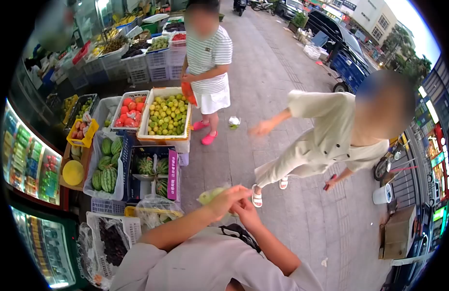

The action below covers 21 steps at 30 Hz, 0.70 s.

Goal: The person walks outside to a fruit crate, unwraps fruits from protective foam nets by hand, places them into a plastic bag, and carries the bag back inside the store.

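Observation:
In front of my waist my two hands meet, fingers touching or almost so. My left hand [226, 200] is curled over a pale green, rounded thing [208, 196] that seems to sit in a thin clear plastic bag; its exact kind is unclear. Close against it is my right hand [245, 211], with bent fingers pressed together; what they pinch, if anything, is hidden. A dark cord or strap [240, 234] hangs at my waist under my hands.
A crate of yellow-green fruit [167, 114], watermelons [108, 178] and a box with a purple panel [173, 175] stand at my left. One person in a striped shirt [211, 63] stands ahead; another in beige clothes [321, 131] is close at right. A white bucket [382, 195] stands farther right.

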Each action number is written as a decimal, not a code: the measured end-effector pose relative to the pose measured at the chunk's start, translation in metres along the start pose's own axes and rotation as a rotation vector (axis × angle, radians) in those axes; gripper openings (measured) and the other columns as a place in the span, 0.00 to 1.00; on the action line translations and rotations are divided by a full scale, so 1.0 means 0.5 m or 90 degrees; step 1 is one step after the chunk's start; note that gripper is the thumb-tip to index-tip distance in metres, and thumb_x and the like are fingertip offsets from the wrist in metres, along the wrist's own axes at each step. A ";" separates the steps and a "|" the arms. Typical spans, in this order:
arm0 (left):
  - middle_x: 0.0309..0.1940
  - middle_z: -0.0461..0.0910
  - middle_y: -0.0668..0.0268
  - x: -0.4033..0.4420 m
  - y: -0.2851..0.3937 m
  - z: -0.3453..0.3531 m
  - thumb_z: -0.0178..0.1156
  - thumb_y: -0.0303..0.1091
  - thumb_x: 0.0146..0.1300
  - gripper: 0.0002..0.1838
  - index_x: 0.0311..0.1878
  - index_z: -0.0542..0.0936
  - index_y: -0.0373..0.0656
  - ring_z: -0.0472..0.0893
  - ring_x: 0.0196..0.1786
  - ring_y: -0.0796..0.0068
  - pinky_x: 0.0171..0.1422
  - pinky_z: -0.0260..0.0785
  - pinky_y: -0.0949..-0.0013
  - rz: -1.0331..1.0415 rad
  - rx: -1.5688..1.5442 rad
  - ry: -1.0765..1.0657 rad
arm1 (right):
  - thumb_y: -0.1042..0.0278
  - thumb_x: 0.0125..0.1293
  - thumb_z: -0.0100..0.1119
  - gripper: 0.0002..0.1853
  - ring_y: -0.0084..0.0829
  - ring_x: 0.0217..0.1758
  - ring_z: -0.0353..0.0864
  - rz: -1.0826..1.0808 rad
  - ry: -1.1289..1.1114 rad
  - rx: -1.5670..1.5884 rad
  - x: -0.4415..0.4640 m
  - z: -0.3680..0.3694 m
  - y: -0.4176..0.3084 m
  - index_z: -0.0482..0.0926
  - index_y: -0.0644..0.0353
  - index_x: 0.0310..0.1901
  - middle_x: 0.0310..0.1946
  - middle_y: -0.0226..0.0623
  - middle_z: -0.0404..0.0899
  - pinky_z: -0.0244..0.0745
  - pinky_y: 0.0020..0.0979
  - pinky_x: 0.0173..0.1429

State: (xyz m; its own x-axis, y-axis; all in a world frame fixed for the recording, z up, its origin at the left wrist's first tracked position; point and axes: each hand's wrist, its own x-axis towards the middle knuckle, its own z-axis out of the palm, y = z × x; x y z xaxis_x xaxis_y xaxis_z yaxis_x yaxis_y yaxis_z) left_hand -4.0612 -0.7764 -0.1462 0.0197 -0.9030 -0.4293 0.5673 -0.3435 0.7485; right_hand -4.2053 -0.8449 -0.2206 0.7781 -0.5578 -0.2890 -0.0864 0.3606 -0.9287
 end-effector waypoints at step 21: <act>0.48 0.85 0.68 0.014 -0.139 -0.381 0.67 0.48 0.72 0.24 0.62 0.80 0.41 0.81 0.48 0.79 0.54 0.74 0.72 -0.145 0.198 0.019 | 0.57 0.65 0.69 0.16 0.24 0.27 0.71 0.140 0.598 0.040 -0.047 -0.109 0.009 0.81 0.63 0.37 0.25 0.32 0.76 0.61 0.29 0.37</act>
State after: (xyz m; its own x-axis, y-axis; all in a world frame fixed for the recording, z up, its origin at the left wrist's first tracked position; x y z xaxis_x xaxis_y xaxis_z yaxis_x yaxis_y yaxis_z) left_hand -3.9437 -0.7099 -0.2974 -0.0515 -0.7885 -0.6129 0.2836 -0.6000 0.7481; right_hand -4.2580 -0.8708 -0.2306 -0.0683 -0.8333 -0.5486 -0.1161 0.5527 -0.8252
